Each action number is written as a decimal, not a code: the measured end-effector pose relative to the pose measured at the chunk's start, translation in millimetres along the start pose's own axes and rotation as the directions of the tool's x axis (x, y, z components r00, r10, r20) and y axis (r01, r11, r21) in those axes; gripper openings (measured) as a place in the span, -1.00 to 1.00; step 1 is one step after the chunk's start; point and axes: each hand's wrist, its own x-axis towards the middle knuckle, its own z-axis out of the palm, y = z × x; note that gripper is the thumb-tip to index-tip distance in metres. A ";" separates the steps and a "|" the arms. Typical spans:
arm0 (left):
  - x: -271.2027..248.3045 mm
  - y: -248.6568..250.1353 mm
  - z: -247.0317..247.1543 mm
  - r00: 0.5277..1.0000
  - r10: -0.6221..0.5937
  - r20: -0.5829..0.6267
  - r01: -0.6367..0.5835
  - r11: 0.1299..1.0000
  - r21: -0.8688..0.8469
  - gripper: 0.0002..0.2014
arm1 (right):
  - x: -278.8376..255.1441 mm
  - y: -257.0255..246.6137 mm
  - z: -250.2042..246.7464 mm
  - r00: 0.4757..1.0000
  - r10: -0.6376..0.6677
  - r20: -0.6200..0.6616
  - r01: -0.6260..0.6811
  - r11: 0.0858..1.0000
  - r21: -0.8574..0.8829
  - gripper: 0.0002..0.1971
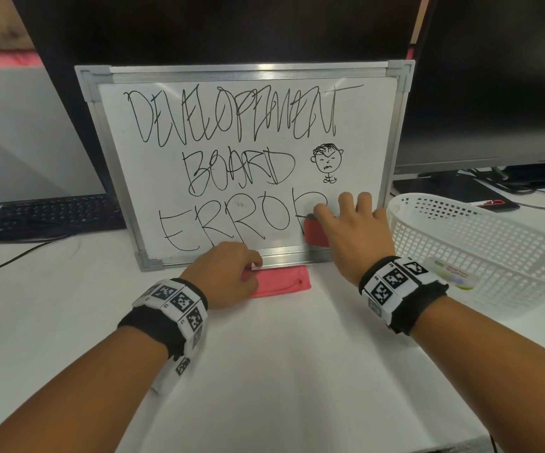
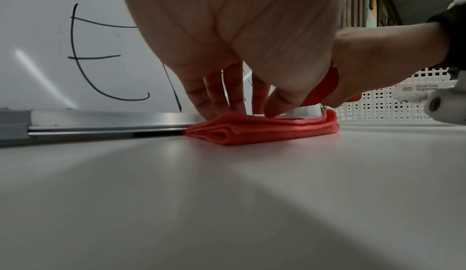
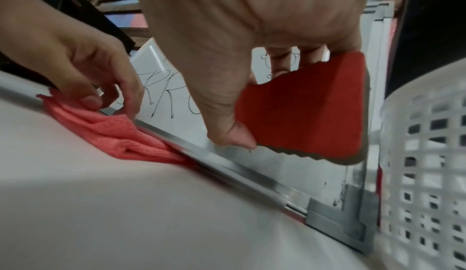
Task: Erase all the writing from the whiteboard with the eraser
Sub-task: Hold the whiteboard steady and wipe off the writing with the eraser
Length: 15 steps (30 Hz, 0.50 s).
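A whiteboard (image 1: 153, 165) in a metal frame leans upright against a monitor. It carries three lines of black writing, "DEVELOPEMENT BOARD ERROR" (image 1: 232, 116), and a small doodle figure (image 1: 327, 161). My right hand (image 1: 346, 220) grips a red eraser (image 1: 315, 232) flat against the board's lower right, over the last letter of "ERROR". The right wrist view shows the eraser (image 3: 302, 114) held between thumb and fingers. My left hand (image 1: 232, 266) rests fingertips down on a folded pink cloth (image 1: 281, 282) and the board's bottom frame, as the left wrist view shows (image 2: 239, 98).
A white perforated basket (image 1: 477, 243) stands just right of the board, close to my right wrist. A black keyboard (image 1: 55, 214) with cables lies at the left. Dark monitors (image 1: 493, 76) stand behind and to the right. White tabletop (image 1: 264, 371) stretches in front.
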 end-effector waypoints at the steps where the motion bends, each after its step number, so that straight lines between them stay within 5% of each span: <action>1: -0.6 -0.7 -0.3 1.000 0.001 -0.004 -0.001 1.000 0.003 -0.72 | -0.1 1.2 -0.8 1.000 0.018 0.017 -0.018 1.000 -0.003 -0.45; 8: -0.9 -3.0 -1.6 1.000 -0.010 -0.006 0.010 1.000 -0.016 -0.70 | -6.1 24.3 -7.2 0.969 0.181 0.167 -0.175 0.983 -0.051 -0.50; 15: -1.0 -2.7 -2.4 1.000 -0.026 -0.016 0.026 0.999 -0.021 -0.69 | -0.4 9.4 -3.6 0.992 0.081 0.093 -0.081 0.997 -0.007 -0.44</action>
